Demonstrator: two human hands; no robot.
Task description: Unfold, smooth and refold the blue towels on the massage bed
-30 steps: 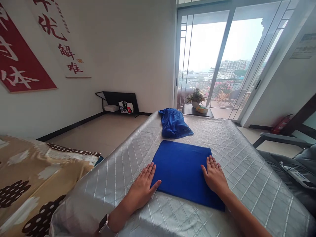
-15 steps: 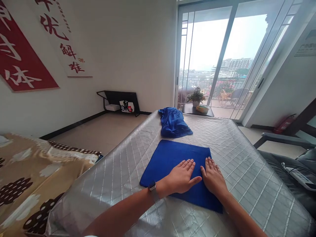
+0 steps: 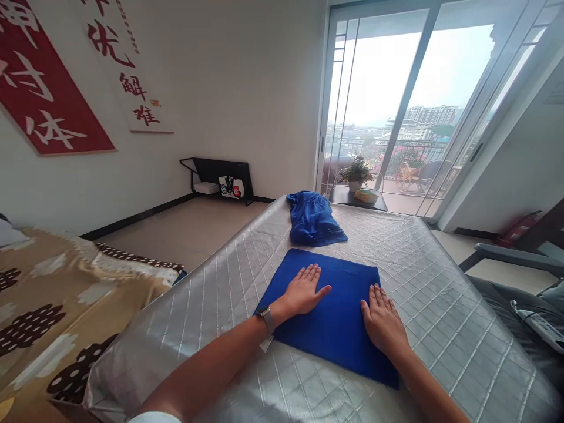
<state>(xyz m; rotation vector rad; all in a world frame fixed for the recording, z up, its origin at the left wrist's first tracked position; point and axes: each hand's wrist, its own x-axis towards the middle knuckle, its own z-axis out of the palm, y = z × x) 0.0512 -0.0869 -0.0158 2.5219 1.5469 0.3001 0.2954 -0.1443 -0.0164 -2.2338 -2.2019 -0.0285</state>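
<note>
A blue cloth (image 3: 337,320) lies flat, spread into a rough square, on a silver quilted cover (image 3: 211,305). My left hand (image 3: 304,289) rests palm down on the cloth's left half, fingers stretched out and thumb apart; a watch (image 3: 266,320) is on that wrist. At the cloth's right edge my right hand (image 3: 384,317) also lies flat, fingers out, pressing on the fabric. Neither hand grips anything. Beyond the flat cloth sits a crumpled blue cloth (image 3: 314,218), close to the far left corner of the cover.
A patterned blanket (image 3: 88,299) is at the left. A small table (image 3: 339,195) with a potted plant (image 3: 356,171) stands before the glass door. At the right are an armrest chair (image 3: 515,258) and a power strip (image 3: 540,324). A black rack (image 3: 205,167) is by the wall.
My left hand has slid leftward across the cloth, away from my right hand. My right hand stays at the right edge. The view has shifted slightly.
</note>
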